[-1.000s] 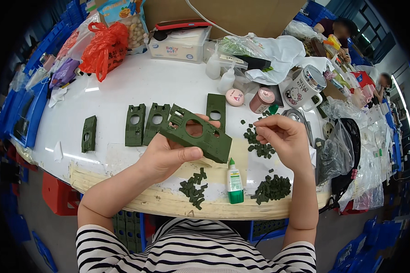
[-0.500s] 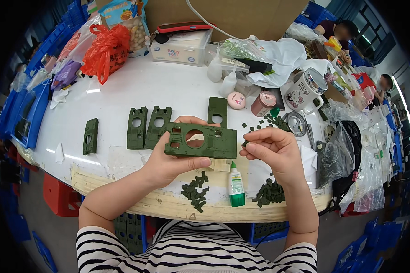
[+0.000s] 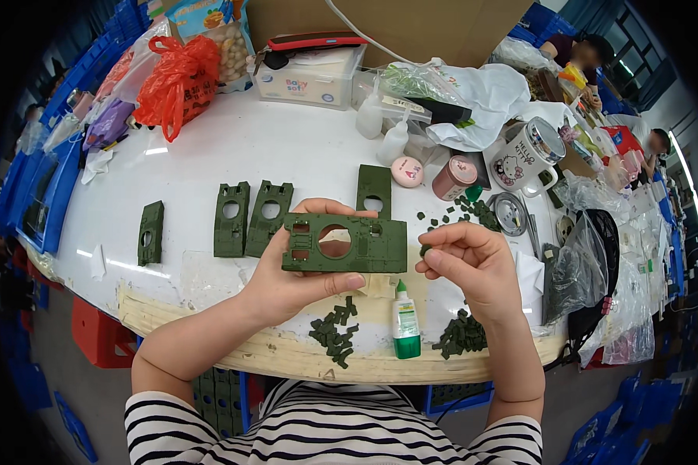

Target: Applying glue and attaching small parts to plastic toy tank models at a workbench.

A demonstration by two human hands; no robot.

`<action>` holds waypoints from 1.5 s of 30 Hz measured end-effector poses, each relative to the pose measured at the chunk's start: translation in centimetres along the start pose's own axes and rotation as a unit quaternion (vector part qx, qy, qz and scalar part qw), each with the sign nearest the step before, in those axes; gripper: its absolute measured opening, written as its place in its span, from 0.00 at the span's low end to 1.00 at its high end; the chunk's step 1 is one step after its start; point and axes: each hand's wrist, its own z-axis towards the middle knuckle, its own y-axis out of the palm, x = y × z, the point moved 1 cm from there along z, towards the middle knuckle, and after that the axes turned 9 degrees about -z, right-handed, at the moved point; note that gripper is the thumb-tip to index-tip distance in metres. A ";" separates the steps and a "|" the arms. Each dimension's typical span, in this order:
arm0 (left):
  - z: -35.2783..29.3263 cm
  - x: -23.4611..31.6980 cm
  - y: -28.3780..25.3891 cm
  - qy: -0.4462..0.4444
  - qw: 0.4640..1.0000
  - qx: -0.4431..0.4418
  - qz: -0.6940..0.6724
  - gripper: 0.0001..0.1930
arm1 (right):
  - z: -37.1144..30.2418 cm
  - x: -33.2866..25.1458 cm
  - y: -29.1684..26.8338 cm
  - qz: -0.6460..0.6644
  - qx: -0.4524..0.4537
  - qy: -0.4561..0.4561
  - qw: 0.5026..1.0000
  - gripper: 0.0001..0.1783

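A white worktable [image 3: 171,170] spreads beneath a dark green model-tank hull [image 3: 368,252], which the left hand [image 3: 289,275] holds above it, thumb along the near edge. The right hand [image 3: 475,265] is just right of this hull, its thumb and forefinger pinched together. Three similar hulls [image 3: 231,232] lie left of the held hull; a fourth [image 3: 374,180] is behind it. In front of it is a white-and-green squeeze bottle [image 3: 406,322], between two heaps of short dark green blocks [image 3: 333,337]. A small dark green piece [image 3: 424,249] is in the right pinch.
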 end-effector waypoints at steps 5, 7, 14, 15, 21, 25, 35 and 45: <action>0.2 0.0 -0.1 -0.022 1.000 -0.015 -0.003 0.32 | 0.0 0.0 -0.5 0.043 -0.008 -0.018 0.999 0.10; 0.3 -0.2 -0.1 -0.001 0.999 -0.039 0.009 0.31 | 0.0 0.0 -0.6 0.041 -0.009 -0.027 0.999 0.10; -0.1 -0.7 0.3 0.025 0.998 -0.061 0.014 0.28 | -0.2 -0.3 0.1 0.027 0.009 -0.018 0.999 0.10; -0.1 -0.8 0.3 0.033 0.997 -0.065 0.016 0.28 | -0.2 -0.5 0.2 0.032 0.012 -0.005 0.999 0.10; -0.2 -0.9 0.6 0.073 0.993 -0.084 0.049 0.27 | -0.4 -0.2 0.5 0.005 0.017 -0.010 1.000 0.09; -0.3 -1.1 0.6 0.095 0.983 -0.104 0.114 0.29 | -0.6 -0.2 1.0 0.001 0.027 0.004 1.000 0.09; -0.7 -1.6 1.0 0.130 0.983 -0.080 0.097 0.27 | -1.3 -0.7 1.7 -0.026 0.008 -0.016 0.999 0.07; -0.9 -1.8 1.0 0.159 0.975 -0.078 0.132 0.27 | -1.5 -1.0 2.2 -0.059 0.026 -0.024 0.998 0.06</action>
